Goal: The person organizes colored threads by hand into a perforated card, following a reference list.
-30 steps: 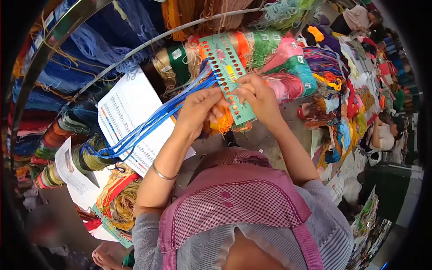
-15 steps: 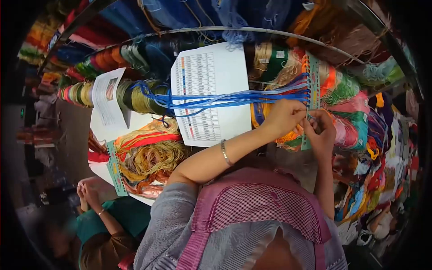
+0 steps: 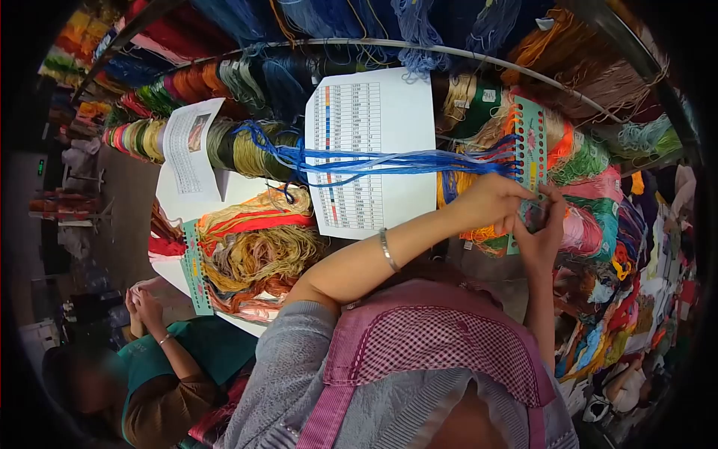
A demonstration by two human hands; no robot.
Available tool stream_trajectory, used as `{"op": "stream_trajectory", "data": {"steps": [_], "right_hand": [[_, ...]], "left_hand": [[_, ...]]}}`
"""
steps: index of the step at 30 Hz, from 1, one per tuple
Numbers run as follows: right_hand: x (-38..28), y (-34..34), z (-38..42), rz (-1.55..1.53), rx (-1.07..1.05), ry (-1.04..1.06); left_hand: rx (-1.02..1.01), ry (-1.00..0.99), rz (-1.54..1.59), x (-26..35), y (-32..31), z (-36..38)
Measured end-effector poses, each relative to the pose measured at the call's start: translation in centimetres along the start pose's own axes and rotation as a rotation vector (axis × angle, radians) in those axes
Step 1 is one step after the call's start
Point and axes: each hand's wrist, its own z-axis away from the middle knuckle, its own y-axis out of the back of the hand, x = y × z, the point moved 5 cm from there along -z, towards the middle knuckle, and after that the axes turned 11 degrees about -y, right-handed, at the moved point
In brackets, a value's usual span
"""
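A green card [image 3: 532,142] with holes along its left edge stands upright at the right. Blue threads [image 3: 389,162] run from its holes leftward across a printed chart sheet [image 3: 407,120]. My left hand [image 3: 495,203], with a bracelet on its forearm, is at the card's lower part, fingertips pinched together. Close beside it, my right hand [image 3: 544,224] bends its fingers round the card's lower right edge. What either hand holds between its fingertips is too small to make out.
A second green card [image 3: 196,273] with red, orange and olive threads [image 3: 262,254] lies at the left. Behind are thread rolls [image 3: 247,150] and a metal rail [image 3: 419,48]. Another person [image 3: 168,374] sits at lower left, hands together.
The view has shifted slightly, so the sheet and card appear further right. My hands stay at the card, with the fingers slightly rearranged and more of the card showing.
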Motion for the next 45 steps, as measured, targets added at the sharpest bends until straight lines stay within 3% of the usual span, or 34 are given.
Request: {"op": "stream_trajectory", "data": {"steps": [4,6,8,11,15,17,19,22,23,25,30,33,34,37,41,43,45], "right_hand": [[0.4,0.0,0.1,0.068,0.009,0.033],[0.2,-0.2,0.1,0.121,-0.001,0.04],[0.5,-0.5,-0.1,0.004,-0.025,-0.055],[0.8,-0.6,-0.2,-0.026,-0.012,-0.058],[0.8,-0.6,-0.3,0.005,0.009,-0.031],[0.6,-0.6,-0.3,0.036,0.025,-0.045],[0.4,-0.8,-0.3,0.036,0.011,-0.033],[1.0,-0.5,-0.2,0.025,0.006,-0.035],[0.8,-0.9,-0.7,0.001,0.011,-0.028],[0.6,-1.0,-0.8,0.023,0.038,-0.029],[-0.3,-1.1,-0.4,0.057,0.076,0.039],[0.3,-1.3,-0.4,0.096,0.079,0.02],[0.2,-1.3,-0.2,0.096,0.082,0.023],[-0.7,-1.4,-0.3,0.142,0.064,0.06],[-1.3,-1.0,-0.4,0.104,0.066,0.038],[-2.1,-1.2,-0.3,0.135,0.063,0.038],[-3.0,-1.4,0.0,0.181,0.072,0.091]], "left_hand": [[-0.12,0.105,-0.287,0.6,-0.3,0.0],[-0.084,-0.2,-0.665,2.5,0.5,0.3],[0.092,-0.467,-0.69,4.9,2.3,1.6],[0.115,-0.161,-0.496,6.2,6.8,4.8],[0.257,-0.032,-0.533,9.7,11.7,11.3],[0.387,0.025,-0.395,11.4,13.8,14.3],[0.452,0.008,-0.439,12.1,15.4,16.6],[0.612,-0.215,-0.338,12.7,19.8,19.6],[0.849,-0.281,-0.214,13.8,21.9,21.7],[0.978,-0.279,-0.239,14.4,24.0,23.7],[1.067,-0.207,-0.4,15.4,24.9,24.7],[1.062,-0.214,-0.985,15.3,26.3,24.1],[1.076,-0.056,-1.257,16.4,25.0,23.6],[1.035,-0.212,-1.24,18.0,25.8,22.0],[1.17,-0.766,-1.212,25.6,30.7,19.7],[1.257,-0.884,-1.211,29.5,33.9,18.6],[1.458,-0.852,-1.469,32.3,35.2,17.8]]}}
